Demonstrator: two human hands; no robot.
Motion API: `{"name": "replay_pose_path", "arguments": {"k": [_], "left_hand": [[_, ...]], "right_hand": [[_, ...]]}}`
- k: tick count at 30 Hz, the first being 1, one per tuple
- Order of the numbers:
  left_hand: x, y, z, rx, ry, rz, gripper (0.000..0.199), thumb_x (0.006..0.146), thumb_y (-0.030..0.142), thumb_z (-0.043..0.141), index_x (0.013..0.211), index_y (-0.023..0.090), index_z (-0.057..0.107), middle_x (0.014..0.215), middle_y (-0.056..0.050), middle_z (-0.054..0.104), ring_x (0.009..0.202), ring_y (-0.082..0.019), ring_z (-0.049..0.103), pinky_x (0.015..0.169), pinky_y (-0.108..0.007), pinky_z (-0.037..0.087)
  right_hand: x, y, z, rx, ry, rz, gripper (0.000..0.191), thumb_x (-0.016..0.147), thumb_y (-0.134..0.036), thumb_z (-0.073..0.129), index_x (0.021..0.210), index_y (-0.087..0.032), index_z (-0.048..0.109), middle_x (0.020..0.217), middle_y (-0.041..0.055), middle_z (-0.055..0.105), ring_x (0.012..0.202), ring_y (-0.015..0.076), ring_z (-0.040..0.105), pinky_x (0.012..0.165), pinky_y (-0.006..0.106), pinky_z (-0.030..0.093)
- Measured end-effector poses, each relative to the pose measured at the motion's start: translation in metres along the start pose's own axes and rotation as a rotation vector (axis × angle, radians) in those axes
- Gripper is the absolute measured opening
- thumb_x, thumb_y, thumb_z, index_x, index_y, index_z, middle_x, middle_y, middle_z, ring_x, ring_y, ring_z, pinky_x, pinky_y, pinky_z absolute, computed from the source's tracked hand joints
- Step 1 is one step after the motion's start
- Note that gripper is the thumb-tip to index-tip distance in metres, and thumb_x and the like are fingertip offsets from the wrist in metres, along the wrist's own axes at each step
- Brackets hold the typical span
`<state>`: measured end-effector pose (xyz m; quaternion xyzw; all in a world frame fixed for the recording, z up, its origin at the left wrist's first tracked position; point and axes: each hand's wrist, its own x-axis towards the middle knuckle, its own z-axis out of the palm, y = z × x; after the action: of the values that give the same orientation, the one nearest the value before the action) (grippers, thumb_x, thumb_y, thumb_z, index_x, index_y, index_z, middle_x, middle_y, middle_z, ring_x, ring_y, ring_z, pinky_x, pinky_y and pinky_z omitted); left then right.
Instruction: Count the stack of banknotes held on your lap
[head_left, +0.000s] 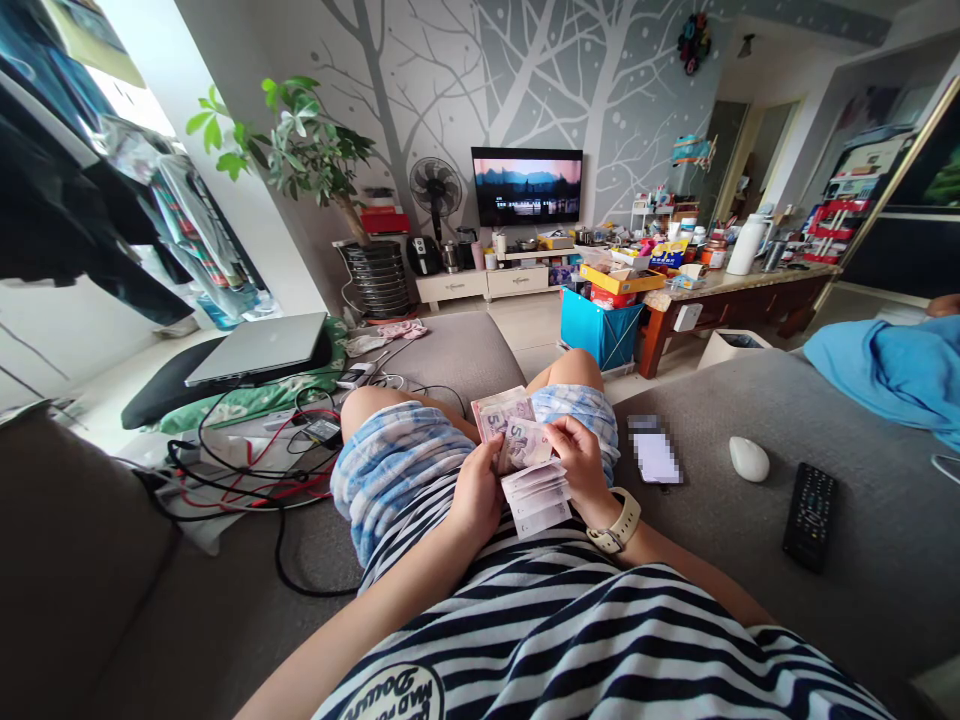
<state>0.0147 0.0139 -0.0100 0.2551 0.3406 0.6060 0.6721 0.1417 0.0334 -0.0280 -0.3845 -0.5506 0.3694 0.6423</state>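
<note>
Over my lap I hold a fanned stack of purplish banknotes point(517, 440), with a 5 printed on the upper ones. My left hand point(480, 490) is closed on the stack from the left, its thumb lying on top. At the right edge of an upper note, my right hand point(581, 460) pinches with thumb and fingers. Several more notes point(536, 495) hang folded down below, spread in overlapping layers toward my striped shirt. A cream watch point(615, 522) is on my right wrist.
On the sofa to my right lie a phone point(654, 450), a white mouse point(749, 459) and a black remote point(811, 515). Tangled cables point(255, 470) and a closed laptop point(259, 350) are to my left. Ahead stands a cluttered coffee table point(750, 285).
</note>
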Motion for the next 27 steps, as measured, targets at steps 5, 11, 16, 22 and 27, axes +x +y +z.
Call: {"name": "replay_pose_path", "arguments": {"k": [5, 11, 16, 22, 27], "left_hand": [[0.000, 0.000, 0.000, 0.015, 0.002, 0.015, 0.024, 0.066, 0.028, 0.068, 0.085, 0.013, 0.069, 0.081, -0.007, 0.073, 0.081, -0.026, 0.069, 0.069, -0.034, 0.055], [0.002, 0.000, 0.000, 0.026, -0.002, 0.037, 0.028, 0.065, 0.028, 0.067, 0.088, 0.012, 0.069, 0.084, -0.008, 0.074, 0.081, -0.027, 0.069, 0.069, -0.035, 0.055], [0.003, 0.000, 0.000, 0.032, 0.002, 0.040, 0.028, 0.065, 0.029, 0.067, 0.088, 0.012, 0.068, 0.083, -0.008, 0.074, 0.078, -0.027, 0.069, 0.068, -0.035, 0.055], [0.003, 0.001, 0.000, 0.036, -0.012, 0.052, 0.027, 0.064, 0.028, 0.068, 0.086, 0.012, 0.069, 0.081, -0.007, 0.073, 0.077, -0.025, 0.069, 0.069, -0.034, 0.053], [-0.002, 0.004, 0.003, 0.062, -0.003, 0.049, 0.025, 0.061, 0.026, 0.070, 0.083, 0.013, 0.069, 0.077, -0.005, 0.072, 0.074, -0.023, 0.068, 0.068, -0.031, 0.052]], "right_hand": [[0.000, 0.000, 0.000, 0.029, -0.011, -0.004, 0.024, 0.084, -0.036, 0.055, 0.064, -0.023, 0.051, 0.058, -0.0030, 0.045, 0.054, 0.0141, 0.042, 0.052, 0.028, 0.034], [0.000, -0.002, 0.000, 0.032, -0.021, -0.014, 0.025, 0.085, -0.036, 0.054, 0.064, -0.023, 0.050, 0.058, -0.0032, 0.041, 0.054, 0.0135, 0.038, 0.051, 0.028, 0.032], [-0.001, -0.004, -0.001, 0.009, -0.033, -0.024, 0.028, 0.085, -0.040, 0.052, 0.064, -0.022, 0.050, 0.057, -0.0034, 0.041, 0.053, 0.0131, 0.037, 0.051, 0.028, 0.032], [-0.002, -0.008, -0.001, 0.056, -0.065, -0.066, 0.032, 0.088, -0.041, 0.051, 0.061, -0.023, 0.050, 0.057, -0.0019, 0.044, 0.053, 0.0141, 0.040, 0.052, 0.029, 0.034], [-0.001, -0.010, 0.001, 0.066, -0.053, -0.084, 0.036, 0.090, -0.044, 0.047, 0.060, -0.024, 0.048, 0.054, -0.0007, 0.049, 0.052, 0.0151, 0.044, 0.055, 0.031, 0.038]]}}
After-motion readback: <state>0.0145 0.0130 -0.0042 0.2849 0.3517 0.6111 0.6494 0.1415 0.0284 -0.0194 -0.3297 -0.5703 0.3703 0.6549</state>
